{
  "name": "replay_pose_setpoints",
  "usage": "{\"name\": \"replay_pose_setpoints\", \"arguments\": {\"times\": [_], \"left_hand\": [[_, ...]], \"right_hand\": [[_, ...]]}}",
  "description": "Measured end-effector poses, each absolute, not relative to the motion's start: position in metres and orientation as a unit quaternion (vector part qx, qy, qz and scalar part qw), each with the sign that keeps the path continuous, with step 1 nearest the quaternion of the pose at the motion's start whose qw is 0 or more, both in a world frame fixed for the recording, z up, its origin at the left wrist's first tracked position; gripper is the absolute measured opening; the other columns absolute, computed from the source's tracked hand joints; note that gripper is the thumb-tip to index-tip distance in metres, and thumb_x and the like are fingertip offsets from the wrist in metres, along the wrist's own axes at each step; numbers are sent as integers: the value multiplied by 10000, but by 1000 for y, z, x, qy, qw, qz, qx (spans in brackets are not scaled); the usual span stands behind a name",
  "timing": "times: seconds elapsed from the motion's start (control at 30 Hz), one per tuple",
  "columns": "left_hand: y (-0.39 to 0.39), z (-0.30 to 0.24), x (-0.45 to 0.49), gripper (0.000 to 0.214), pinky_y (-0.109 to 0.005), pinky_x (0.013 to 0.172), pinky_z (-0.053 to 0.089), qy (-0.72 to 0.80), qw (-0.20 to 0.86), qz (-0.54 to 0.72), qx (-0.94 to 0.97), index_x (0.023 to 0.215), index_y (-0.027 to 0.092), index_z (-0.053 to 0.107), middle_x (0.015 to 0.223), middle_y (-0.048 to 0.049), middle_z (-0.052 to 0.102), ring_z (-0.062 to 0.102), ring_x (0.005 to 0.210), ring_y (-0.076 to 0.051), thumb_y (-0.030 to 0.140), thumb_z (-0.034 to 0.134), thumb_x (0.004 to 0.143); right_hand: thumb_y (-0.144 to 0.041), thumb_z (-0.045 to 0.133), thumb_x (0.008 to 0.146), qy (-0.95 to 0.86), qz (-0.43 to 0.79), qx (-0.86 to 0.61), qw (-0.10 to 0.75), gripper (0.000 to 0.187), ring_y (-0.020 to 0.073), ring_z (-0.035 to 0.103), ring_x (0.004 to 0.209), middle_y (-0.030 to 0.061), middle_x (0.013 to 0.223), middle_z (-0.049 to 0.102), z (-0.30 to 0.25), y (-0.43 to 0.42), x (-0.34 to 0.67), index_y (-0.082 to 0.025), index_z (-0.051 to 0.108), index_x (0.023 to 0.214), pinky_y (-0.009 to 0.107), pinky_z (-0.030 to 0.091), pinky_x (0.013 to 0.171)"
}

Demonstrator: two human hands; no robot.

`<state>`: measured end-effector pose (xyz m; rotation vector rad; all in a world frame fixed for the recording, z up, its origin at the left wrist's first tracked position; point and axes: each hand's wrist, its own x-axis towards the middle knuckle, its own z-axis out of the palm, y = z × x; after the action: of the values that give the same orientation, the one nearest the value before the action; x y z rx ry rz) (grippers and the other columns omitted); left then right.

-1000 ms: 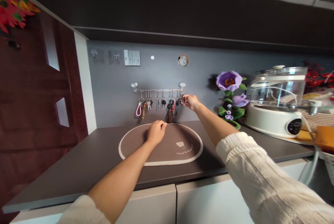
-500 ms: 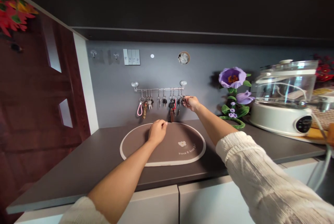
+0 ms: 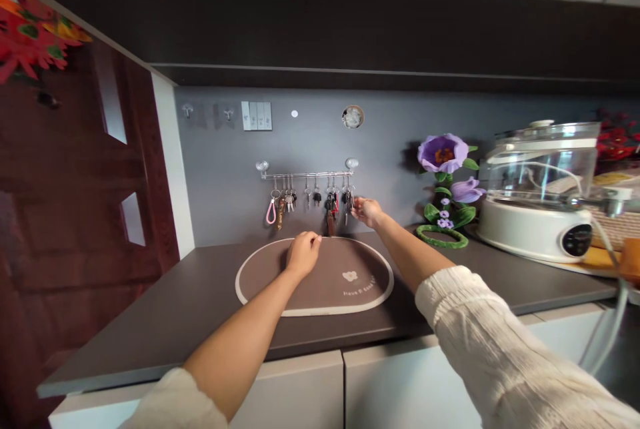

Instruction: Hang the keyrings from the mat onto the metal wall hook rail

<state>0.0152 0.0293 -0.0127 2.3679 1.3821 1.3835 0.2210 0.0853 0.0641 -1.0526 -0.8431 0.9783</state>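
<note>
A clear key rack hangs on the grey wall, with several sets of keys on its hooks. My right hand is at its right end, fingertips pinched at the lower part of a bunch of keys hanging there. Left of it dangle a red tag, a brown fob, small keys and a pink loop strap. Above the brown oval mat is my left hand, its fingers curled in and thumb against them. Whatever it may hold is hidden from this side.
Right of the rack stand a purple crocheted flower and a white appliance with a clear top. A dark shelf overhangs the counter. A dark red door is on the left.
My right hand has dropped slightly from the key ring to the lower keys of the bunch. My left hand stays over the mat. The view has tilted up a little.
</note>
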Motion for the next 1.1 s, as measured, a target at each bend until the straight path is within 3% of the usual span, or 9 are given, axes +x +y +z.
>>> {"name": "replay_pose_setpoints", "arguments": {"times": [0.27,0.4,0.47,0.57,0.67,0.77,0.93,1.1], "left_hand": [[20,-12,6,175,-273,738,398,474,86,462,744,865,170,594,820,-45,570,521,769,-138,266,483,768],[5,-3,2,341,-251,699,403,478,163,509,698,1040,157,526,723,6,520,498,675,-106,254,554,714],[-8,5,-2,482,-230,655,397,447,198,533,691,1164,168,444,658,42,475,465,602,-84,216,562,699],[-33,15,-11,685,-211,669,389,374,218,563,704,1315,195,268,628,66,434,440,586,-65,148,551,693],[-57,20,-25,852,-208,665,384,336,226,552,729,1383,220,38,640,69,441,428,583,-59,136,544,702],[-71,15,-39,952,-203,643,377,341,216,531,745,1368,230,-126,656,71,462,413,567,-54,149,552,705],[-79,-2,-53,1005,-186,615,371,359,214,521,744,1338,244,-212,671,79,463,402,554,-47,149,556,698],[-82,-9,-55,985,-175,602,372,353,214,511,754,1346,240,-193,673,78,450,410,569,-49,134,543,700]], "right_hand": [[-125,461,758,-334,448,-505,657,72,81,519,478,-6,569,483,43,40,204,-179,468,713,224,485,490],[-178,484,748,-384,447,-479,651,33,76,531,545,8,677,536,38,5,182,-192,507,768,199,472,510],[-225,524,727,-439,427,-447,652,114,68,513,556,-4,729,543,35,-12,173,-208,536,839,188,452,509],[-256,585,684,-530,386,-387,648,385,61,472,557,-41,706,511,31,-35,163,-263,517,1063,184,430,538],[-240,613,673,-611,343,-332,631,666,67,445,573,-64,663,490,27,-54,159,-311,346,1279,192,423,604],[-219,631,665,-657,325,-311,604,821,76,435,588,-56,686,523,22,-71,160,-302,199,1358,198,418,625],[-184,640,645,-671,340,-326,573,958,94,454,599,-50,672,532,9,-89,164,-263,46,1392,216,427,621],[-165,636,635,-657,342,-344,577,932,104,467,620,-46,646,529,2,-91,165,-234,97,1392,231,434,649]]}}
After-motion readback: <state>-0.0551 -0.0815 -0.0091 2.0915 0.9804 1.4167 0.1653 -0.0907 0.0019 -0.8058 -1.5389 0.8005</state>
